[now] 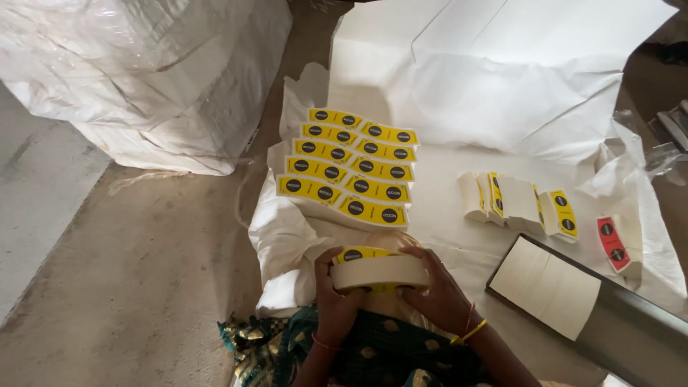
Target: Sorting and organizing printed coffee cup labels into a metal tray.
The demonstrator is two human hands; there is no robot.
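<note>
Both hands grip 1 stack of labels (378,271), yellow on top with cream-white edges, held low in front of the person's lap. The left hand (333,297) curls its fingers around the stack's left end; the right hand (438,292) clamps the right end, thumb on top, so the edges stay squared. Beyond it, 2 columns of yellow labels (349,167) lie overlapped like shingles, 11 visible, apparently so each face shows. To the right, folded bundles (517,203) stand on edge in a row, and 1 red label (611,243) lies apart from them. A grey tube (631,331) with a white sheet lies at lower right. All rest on a white cloth (459,236) spread over a bare concrete floor (136,272); a large plastic-wrapped bale (143,72) stands at upper left.
</note>
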